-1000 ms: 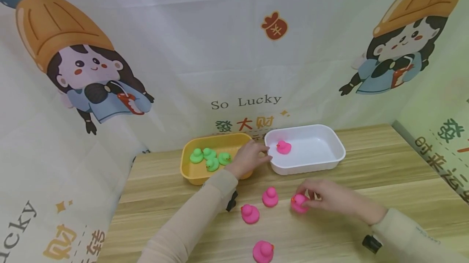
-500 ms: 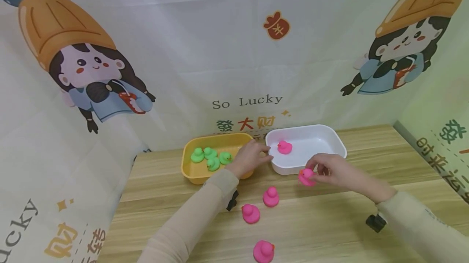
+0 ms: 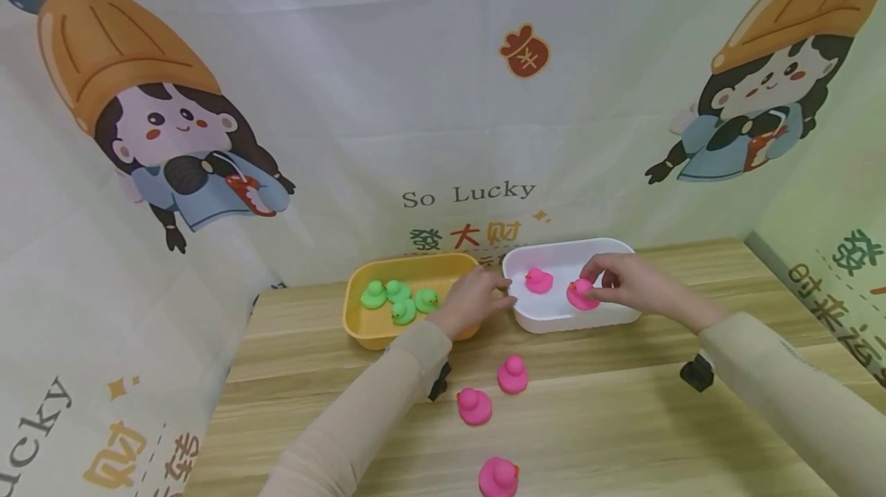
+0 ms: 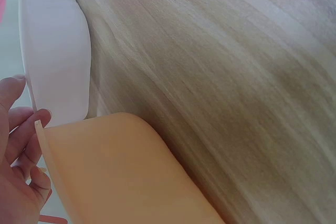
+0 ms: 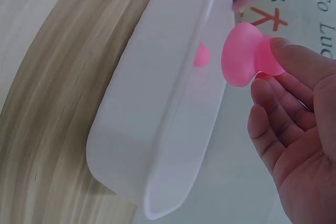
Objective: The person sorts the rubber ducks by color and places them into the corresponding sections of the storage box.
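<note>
My right hand (image 3: pixel 623 281) pinches a pink rubber duck (image 3: pixel 581 295) between thumb and fingers, over the white basin (image 3: pixel 574 320). The right wrist view shows this duck (image 5: pixel 242 56) above the basin's rim. Inside the basin, toward its left end, sits another pink duck (image 3: pixel 537 280). My left hand (image 3: pixel 474 301) lies across the right end of the yellow basin (image 3: pixel 363 341), its relaxed fingertips touching the white basin's left rim. Several green ducks (image 3: pixel 403 312) are in the yellow basin. Three pink ducks, including a middle one (image 3: pixel 474 406), stand on the table.
The wooden table (image 3: pixel 623 420) runs back to a printed cloth backdrop (image 3: pixel 429 97). The two basins stand side by side near the backdrop. One pink duck (image 3: pixel 498 476) is close to the lower frame edge.
The right hand has lifted the pink duck from the table and carried it away from me, over the white basin. The left hand has stayed at the basin rims.
</note>
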Tool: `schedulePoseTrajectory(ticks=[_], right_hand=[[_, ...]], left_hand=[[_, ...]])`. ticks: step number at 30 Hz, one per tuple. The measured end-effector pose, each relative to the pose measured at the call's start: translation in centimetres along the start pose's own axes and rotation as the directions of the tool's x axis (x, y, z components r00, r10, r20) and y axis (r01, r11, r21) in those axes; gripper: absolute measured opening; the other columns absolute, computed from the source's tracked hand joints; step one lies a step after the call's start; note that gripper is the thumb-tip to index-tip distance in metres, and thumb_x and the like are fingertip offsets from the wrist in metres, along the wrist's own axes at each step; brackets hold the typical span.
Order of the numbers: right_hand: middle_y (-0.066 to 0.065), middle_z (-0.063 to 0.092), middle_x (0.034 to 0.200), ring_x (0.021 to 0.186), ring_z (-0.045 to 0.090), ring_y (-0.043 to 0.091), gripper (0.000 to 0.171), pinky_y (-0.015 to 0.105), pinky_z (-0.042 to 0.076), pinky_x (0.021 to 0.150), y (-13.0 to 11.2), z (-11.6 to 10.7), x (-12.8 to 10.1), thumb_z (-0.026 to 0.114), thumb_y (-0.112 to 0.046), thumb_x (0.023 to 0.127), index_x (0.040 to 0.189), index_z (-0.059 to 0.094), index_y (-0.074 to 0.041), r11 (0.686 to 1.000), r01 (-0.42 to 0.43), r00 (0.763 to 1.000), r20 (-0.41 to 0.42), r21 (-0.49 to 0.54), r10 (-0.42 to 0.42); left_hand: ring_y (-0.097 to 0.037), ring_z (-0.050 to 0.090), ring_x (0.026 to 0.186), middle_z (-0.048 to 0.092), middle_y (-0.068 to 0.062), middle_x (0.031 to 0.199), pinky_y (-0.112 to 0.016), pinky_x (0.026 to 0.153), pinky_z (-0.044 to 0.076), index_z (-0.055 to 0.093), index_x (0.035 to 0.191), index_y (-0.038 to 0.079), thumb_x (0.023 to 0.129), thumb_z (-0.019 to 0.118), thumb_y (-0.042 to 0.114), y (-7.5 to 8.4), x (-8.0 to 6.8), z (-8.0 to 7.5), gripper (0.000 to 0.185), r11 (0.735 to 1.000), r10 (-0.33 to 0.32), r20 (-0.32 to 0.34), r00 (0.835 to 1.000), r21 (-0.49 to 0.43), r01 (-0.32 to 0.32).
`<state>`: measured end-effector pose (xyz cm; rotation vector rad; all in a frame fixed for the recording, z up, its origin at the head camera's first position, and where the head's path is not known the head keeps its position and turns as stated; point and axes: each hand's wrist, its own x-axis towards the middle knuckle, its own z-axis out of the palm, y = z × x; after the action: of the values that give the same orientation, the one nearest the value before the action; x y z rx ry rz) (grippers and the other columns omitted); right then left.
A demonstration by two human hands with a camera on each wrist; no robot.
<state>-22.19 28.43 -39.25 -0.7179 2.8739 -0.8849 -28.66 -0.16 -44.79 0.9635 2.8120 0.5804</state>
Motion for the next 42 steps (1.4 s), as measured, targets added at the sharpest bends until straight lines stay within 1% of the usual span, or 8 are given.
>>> schedulePoseTrajectory(ticks=[5, 10, 17, 23, 28, 34, 37, 42], right_hand=[[-0.001, 0.068, 0.091, 0.077, 0.057, 0.015, 0.021, 0.028, 0.05, 0.065, 1.3, 0.2, 1.1, 0.081, -0.016, 0.091, 0.106, 0.071, -0.004, 1.0, -0.027, 1.0, 0.013, 0.016, 0.027], [0.002, 0.07, 0.092, 0.08, 0.06, 0.016, 0.02, 0.031, 0.052, 0.07, 2.8, 0.3, 2.3, 0.08, -0.015, 0.092, 0.104, 0.07, -0.002, 0.998, -0.05, 0.999, 0.006, 0.027, 0.05], [0.006, 0.07, 0.091, 0.082, 0.061, 0.02, 0.018, 0.033, 0.052, 0.073, 4.0, 0.0, 3.9, 0.078, -0.012, 0.093, 0.102, 0.07, 0.001, 0.995, -0.097, 0.995, -0.004, 0.003, 0.097], [0.007, 0.069, 0.086, 0.082, 0.061, 0.022, 0.016, 0.036, 0.051, 0.074, 4.9, 0.2, 5.0, 0.078, -0.011, 0.092, 0.098, 0.069, 0.001, 0.996, -0.089, 0.996, -0.02, -0.015, 0.088], [0.005, 0.067, 0.082, 0.079, 0.059, 0.02, 0.014, 0.034, 0.049, 0.073, 5.8, 0.9, 5.8, 0.077, -0.008, 0.092, 0.097, 0.069, 0.002, 0.995, -0.101, 0.994, -0.034, -0.02, 0.1], [0.007, 0.065, 0.081, 0.077, 0.058, 0.021, 0.016, 0.035, 0.048, 0.072, 5.5, 1.6, 6.7, 0.077, -0.011, 0.093, 0.098, 0.069, 0.002, 0.992, -0.129, 0.992, -0.006, -0.011, 0.129], [0.007, 0.065, 0.082, 0.077, 0.058, 0.022, 0.015, 0.034, 0.048, 0.073, 5.3, 2.0, 7.1, 0.077, -0.012, 0.093, 0.098, 0.07, 0.001, 0.988, -0.152, 0.988, 0.004, -0.021, 0.153], [0.008, 0.066, 0.082, 0.077, 0.059, 0.022, 0.016, 0.035, 0.049, 0.073, 5.5, 2.8, 7.5, 0.078, -0.012, 0.092, 0.098, 0.072, 0.002, 0.986, -0.156, 0.988, 0.011, -0.049, 0.157]], left_hand=[[-0.02, 0.057, 0.109, 0.075, -0.003, 0.123, -0.035, 0.101, 0.05, 0.073, 0.131, 0.008, 0.101, 0.07, 0.033, 0.0, -0.1, 0.0, 0.039, 1.0, 0.001, 0.007, 1.0, 0.0, -0.001], [-0.02, 0.058, 0.11, 0.075, -0.003, 0.123, -0.035, 0.102, 0.05, 0.073, 0.131, 0.008, 0.101, 0.07, 0.033, 0.1, -0.2, -0.1, 0.039, 1.0, 0.002, 0.004, 1.0, 0.001, -0.002], [-0.023, 0.059, 0.117, 0.076, -0.003, 0.122, -0.037, 0.104, 0.05, 0.073, 0.131, 0.008, 0.102, 0.069, 0.032, 0.1, -0.2, -0.1, 0.038, 1.0, 0.013, -0.006, 1.0, 0.024, -0.013], [-0.022, 0.058, 0.117, 0.075, -0.002, 0.122, -0.036, 0.105, 0.049, 0.073, 0.132, 0.009, 0.102, 0.068, 0.033, 0.1, -0.2, -0.1, 0.038, 1.0, 0.005, 0.002, 1.0, 0.026, -0.005], [-0.022, 0.058, 0.116, 0.075, -0.002, 0.122, -0.036, 0.105, 0.049, 0.073, 0.132, 0.01, 0.102, 0.068, 0.034, 0.0, -0.2, -0.1, 0.038, 0.999, 0.01, 0.003, 1.0, 0.035, -0.01], [-0.022, 0.059, 0.116, 0.075, -0.002, 0.124, -0.035, 0.105, 0.049, 0.073, 0.131, 0.01, 0.102, 0.068, 0.034, 0.0, -0.3, -0.1, 0.038, 0.999, 0.012, 0.001, 1.0, 0.041, -0.012], [-0.021, 0.059, 0.117, 0.075, -0.002, 0.124, -0.035, 0.105, 0.049, 0.073, 0.131, 0.01, 0.102, 0.068, 0.034, 0.1, -0.3, -0.2, 0.037, 0.999, 0.009, 0.001, 1.0, 0.043, -0.009], [-0.022, 0.059, 0.12, 0.075, -0.002, 0.126, -0.035, 0.107, 0.048, 0.073, 0.131, 0.01, 0.103, 0.068, 0.034, 0.2, -0.4, -0.3, 0.038, 0.999, 0.002, 0.01, 1.0, 0.038, -0.002]])
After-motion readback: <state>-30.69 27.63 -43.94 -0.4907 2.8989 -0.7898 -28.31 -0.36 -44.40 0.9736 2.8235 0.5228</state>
